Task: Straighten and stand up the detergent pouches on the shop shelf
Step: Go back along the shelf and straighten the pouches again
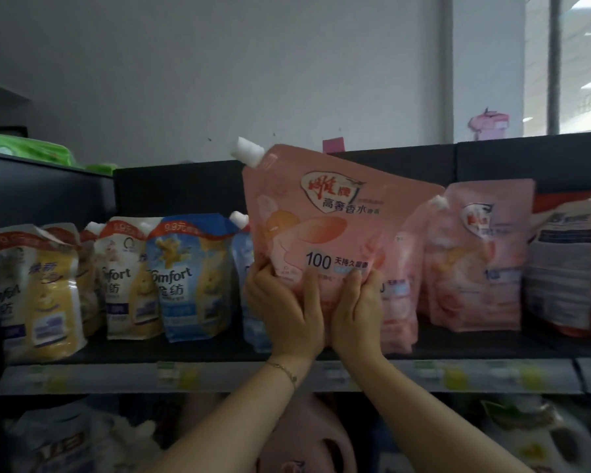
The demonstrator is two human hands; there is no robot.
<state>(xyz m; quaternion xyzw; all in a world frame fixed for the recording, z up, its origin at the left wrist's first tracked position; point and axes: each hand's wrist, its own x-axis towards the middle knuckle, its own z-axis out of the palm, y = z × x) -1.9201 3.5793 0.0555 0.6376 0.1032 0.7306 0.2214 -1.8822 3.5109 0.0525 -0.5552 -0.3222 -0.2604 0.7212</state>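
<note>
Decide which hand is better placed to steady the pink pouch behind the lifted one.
Probably right. The right hand holds the lifted pouch beside that standing pouch; the left hand is on the far side, by the blue pouch.

Thin bracelet (285, 369), bare forearms (239, 416)

The light is dim and flat. Daylight comes from the window (580, 63) at upper right, which is blown out to white. The shelf (116, 349) recess lies in deep shadow. The whole frame is soft; the price strip (287, 375) and the goods (82, 445) beneath it are smeared. Straight lines bow toward the left and right edges. Only the print on the pink pouch (338, 216) at centre is legible.
</note>
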